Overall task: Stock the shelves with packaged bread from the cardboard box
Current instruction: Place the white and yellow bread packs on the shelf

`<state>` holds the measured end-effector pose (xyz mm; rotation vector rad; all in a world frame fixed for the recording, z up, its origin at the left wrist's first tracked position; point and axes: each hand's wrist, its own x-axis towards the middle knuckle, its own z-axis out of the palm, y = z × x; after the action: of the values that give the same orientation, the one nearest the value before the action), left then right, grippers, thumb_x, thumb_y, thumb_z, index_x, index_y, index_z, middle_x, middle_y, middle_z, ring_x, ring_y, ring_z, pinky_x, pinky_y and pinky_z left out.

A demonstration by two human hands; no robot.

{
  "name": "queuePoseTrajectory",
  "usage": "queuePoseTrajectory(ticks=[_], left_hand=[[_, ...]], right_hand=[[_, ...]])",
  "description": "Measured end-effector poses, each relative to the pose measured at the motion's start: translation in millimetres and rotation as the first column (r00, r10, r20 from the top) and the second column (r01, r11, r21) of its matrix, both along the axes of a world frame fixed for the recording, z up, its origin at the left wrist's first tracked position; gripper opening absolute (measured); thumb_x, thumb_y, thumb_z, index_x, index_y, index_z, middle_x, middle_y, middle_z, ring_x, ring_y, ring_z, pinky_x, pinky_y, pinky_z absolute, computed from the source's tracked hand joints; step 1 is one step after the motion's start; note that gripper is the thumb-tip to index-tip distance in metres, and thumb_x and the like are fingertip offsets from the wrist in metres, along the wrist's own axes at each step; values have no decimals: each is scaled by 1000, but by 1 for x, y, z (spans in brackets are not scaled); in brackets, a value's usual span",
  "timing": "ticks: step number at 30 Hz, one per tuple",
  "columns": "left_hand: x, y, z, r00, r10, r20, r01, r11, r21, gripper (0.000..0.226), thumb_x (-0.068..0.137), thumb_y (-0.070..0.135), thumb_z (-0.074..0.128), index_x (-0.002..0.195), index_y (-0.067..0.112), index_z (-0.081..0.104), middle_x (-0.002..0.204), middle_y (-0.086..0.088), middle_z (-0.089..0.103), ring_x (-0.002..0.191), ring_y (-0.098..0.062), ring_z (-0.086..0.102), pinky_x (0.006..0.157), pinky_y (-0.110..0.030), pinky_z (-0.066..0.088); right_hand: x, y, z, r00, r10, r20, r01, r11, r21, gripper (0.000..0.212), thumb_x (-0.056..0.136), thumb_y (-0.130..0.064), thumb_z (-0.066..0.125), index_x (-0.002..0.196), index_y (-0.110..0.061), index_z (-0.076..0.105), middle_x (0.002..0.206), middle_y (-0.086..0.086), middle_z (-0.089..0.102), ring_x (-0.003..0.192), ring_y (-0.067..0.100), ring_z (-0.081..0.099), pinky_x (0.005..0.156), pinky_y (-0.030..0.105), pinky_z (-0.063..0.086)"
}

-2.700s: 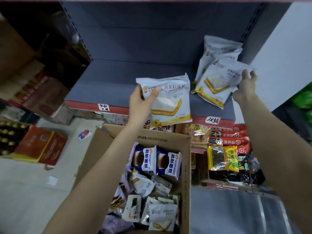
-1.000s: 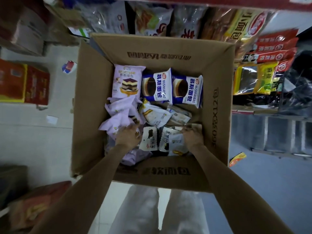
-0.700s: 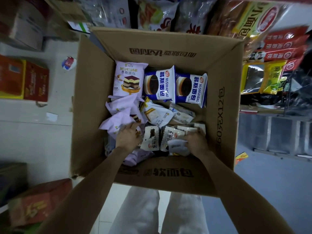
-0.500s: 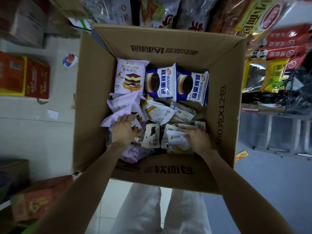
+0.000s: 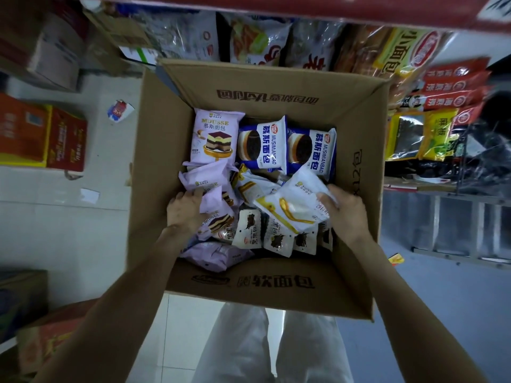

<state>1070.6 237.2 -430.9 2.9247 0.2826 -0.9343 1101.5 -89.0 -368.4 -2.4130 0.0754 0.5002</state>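
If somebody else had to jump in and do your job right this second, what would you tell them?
Right hand: grips a white bread packet, lifted above the pile in the cardboard box.
Left hand: its fingers curl over a purple mousse bread packet on the box's left side.
Inside the box: another purple mousse packet and two blue packets stand along the far wall; small white packets lie near the front.
Done: one white packet picked out.
Left: the target shelf is out of view now; carry the held packets there, then keep emptying the box, which holds many more.
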Motion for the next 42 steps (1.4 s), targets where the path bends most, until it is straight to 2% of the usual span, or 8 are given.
queuePoseTrajectory(ticks=[5,11,15,18,22,29,34,42], left_hand=[[7,-10,60,971,176,164,-147,973,-178,70,78,32,75,132,1,45,118,-25,57,108,-44,55,80,-48,47],[31,-48,144,865,435,248,-289,838,-463,52,79,32,75,108,-1,47,100,-19,54,98,-41,54,68,-41,38],[48,-88,181,766,622,163,-360,624,-693,79,83,33,72,144,5,31,142,-13,44,126,-33,45,94,-49,41],[63,-116,198,697,701,152,-314,489,-814,66,83,31,73,138,16,40,91,6,53,74,-8,48,75,-38,39],[80,-143,210,639,763,98,-301,365,-881,36,80,31,75,92,40,43,71,15,23,60,-1,24,66,-36,32],[102,-173,216,627,773,94,-315,362,-877,95,63,62,78,139,20,39,108,0,56,93,-16,55,85,-44,47],[107,-181,203,623,781,45,-360,337,-870,64,52,74,77,85,25,51,91,3,42,79,-15,43,74,-41,43],[126,-204,225,595,793,132,-305,375,-876,88,48,69,73,111,10,58,94,-6,68,90,-24,66,78,-45,55]], right_hand=[[18,-23,64,948,-298,-111,318,886,337,18,96,-21,53,102,-8,63,93,8,69,89,25,66,74,39,53],[43,-61,142,878,-472,81,383,793,474,17,98,-24,50,105,-17,64,88,1,66,77,11,61,65,24,47],[81,-94,198,796,-498,344,324,831,452,15,98,-22,47,91,-13,57,71,-6,52,58,-5,45,54,15,37],[120,-120,232,676,-537,505,308,828,469,29,97,-26,47,87,1,52,69,-2,44,62,2,39,59,25,34],[182,-150,265,562,-349,750,291,932,215,24,98,-25,42,83,-8,49,64,-3,45,63,12,44,59,31,27],[301,-153,230,415,279,866,479,742,-468,10,76,-12,62,80,-20,59,65,-1,57,76,22,41,72,31,23],[333,-147,227,323,421,847,470,706,-530,22,73,-4,65,79,-24,58,67,-5,52,76,17,34,71,30,24],[345,-150,209,306,350,885,390,803,-452,2,79,-18,60,79,-17,62,88,1,64,91,22,42,85,36,29]])
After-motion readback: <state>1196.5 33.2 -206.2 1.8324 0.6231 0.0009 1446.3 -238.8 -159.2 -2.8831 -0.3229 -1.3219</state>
